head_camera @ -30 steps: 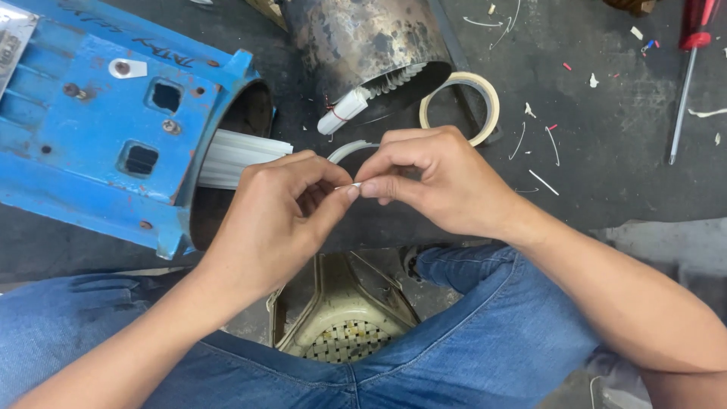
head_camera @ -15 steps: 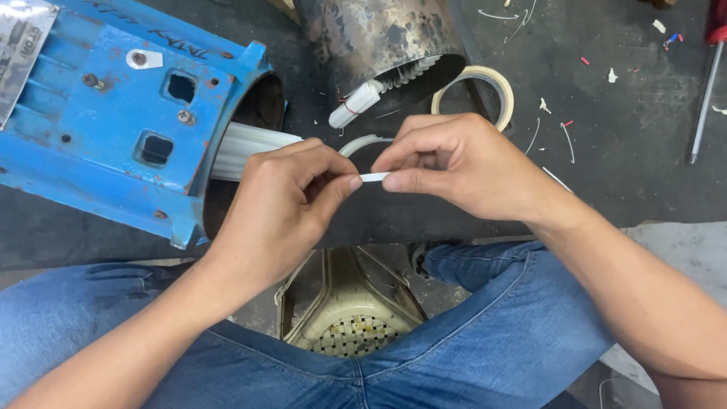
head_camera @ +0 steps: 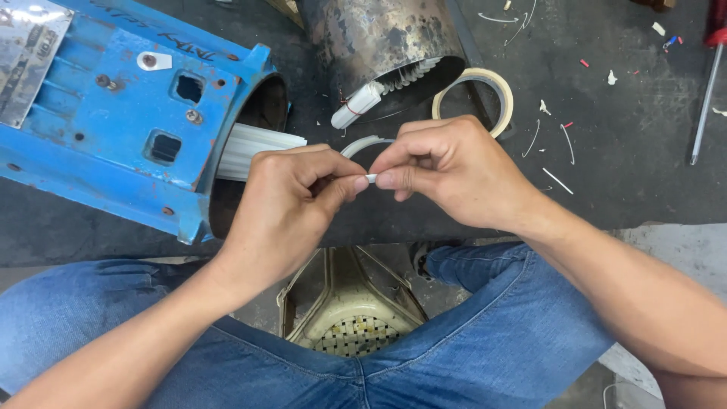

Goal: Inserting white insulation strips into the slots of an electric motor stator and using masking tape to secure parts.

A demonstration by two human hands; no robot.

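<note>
Nearest are the person's knees in blue jeans point(head_camera: 485, 341), and between them, down on the floor, a cream-coloured fan cover point(head_camera: 352, 322) with a mesh face. Above the lap the two hands meet over the near edge of the dark worktop point(head_camera: 628, 174). The left hand point(head_camera: 291, 208) has thumb and forefinger pressed together on one end of a short white strip point(head_camera: 371, 178); the right hand point(head_camera: 454, 170) pinches the other end, its fingers curled close, so the fingertips of both hands almost touch with only a sliver of the strip showing between them. Just behind the hands a thin white band curves up point(head_camera: 363, 144); whether it joins the pinched piece I cannot tell. To the left lies a blue motor housing point(head_camera: 113, 121) on its side, white slot liners point(head_camera: 257, 148) sticking out of its open end. Beyond the hands stands a tarnished metal cylinder point(head_camera: 379, 38), with a roll of masking tape point(head_camera: 485, 95) beside it. Far right lies a red-handled screwdriver point(head_camera: 708, 83), amid scattered white offcuts point(head_camera: 556, 180).
</note>
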